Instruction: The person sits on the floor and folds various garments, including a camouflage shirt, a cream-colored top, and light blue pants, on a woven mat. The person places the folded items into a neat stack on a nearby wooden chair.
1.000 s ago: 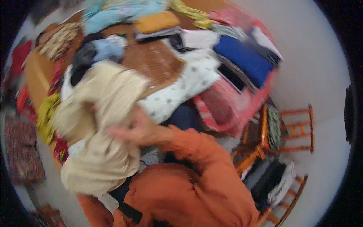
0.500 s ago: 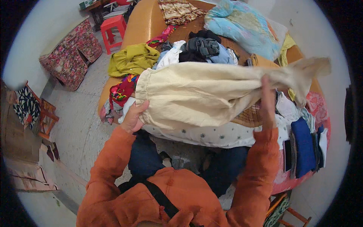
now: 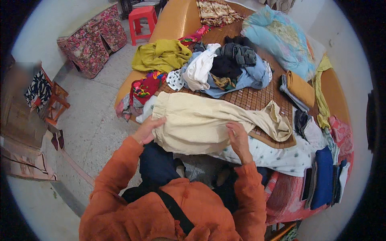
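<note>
Partly hidden, the left hand (image 3: 149, 129) pinches the trousers (image 3: 193, 120) at the waistband (image 3: 159, 106); the right hand (image 3: 240, 139), half open, touches them, grip unclear. They hide the near edge of the bed (image 3: 173, 24); bare mat (image 3: 257, 95) shows beyond.

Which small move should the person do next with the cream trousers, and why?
Probably straighten the right-hand leg ends of the cream trousers with the right hand: they lie bent and bunched on the brown mat, while the left hand holds the waistband.
</note>
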`<state>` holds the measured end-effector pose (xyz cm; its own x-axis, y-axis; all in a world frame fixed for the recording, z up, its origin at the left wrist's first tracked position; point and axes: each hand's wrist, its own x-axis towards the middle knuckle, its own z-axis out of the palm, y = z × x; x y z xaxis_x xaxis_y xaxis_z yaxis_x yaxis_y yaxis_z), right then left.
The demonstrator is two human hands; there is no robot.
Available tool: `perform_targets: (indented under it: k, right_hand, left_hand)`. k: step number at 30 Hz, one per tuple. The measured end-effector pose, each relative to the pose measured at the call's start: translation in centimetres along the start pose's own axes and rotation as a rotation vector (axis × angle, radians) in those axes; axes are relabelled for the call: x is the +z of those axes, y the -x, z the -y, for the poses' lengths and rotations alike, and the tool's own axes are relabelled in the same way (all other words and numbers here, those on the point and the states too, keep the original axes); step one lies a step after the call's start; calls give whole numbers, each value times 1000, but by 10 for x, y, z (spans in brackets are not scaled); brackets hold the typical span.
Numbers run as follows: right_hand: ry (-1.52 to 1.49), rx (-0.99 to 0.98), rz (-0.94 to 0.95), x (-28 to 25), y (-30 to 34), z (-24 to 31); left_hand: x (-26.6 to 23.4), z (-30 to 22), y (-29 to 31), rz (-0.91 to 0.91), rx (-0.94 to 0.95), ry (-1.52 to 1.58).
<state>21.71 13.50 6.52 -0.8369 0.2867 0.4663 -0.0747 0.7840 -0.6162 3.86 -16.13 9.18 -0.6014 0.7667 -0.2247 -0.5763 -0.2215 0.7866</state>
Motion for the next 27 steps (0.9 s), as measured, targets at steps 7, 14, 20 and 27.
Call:
perform_targets:
  k: [7,14,20,27]
  right_hand:
    - [257,391,425,38,-29,25]
    - [-156,275,742,77,-9,40]
    - [-911,1034,727,107,11,73]
    - [-1170,683,39,73,3,99]
  left_hand:
    - [23,-26,27,35,155,-214]
    - [27,-47,40,125,115,-128]
    - [28,-58,48,149,208,-104]
    - [-4,-97,92,-129,302,-174]
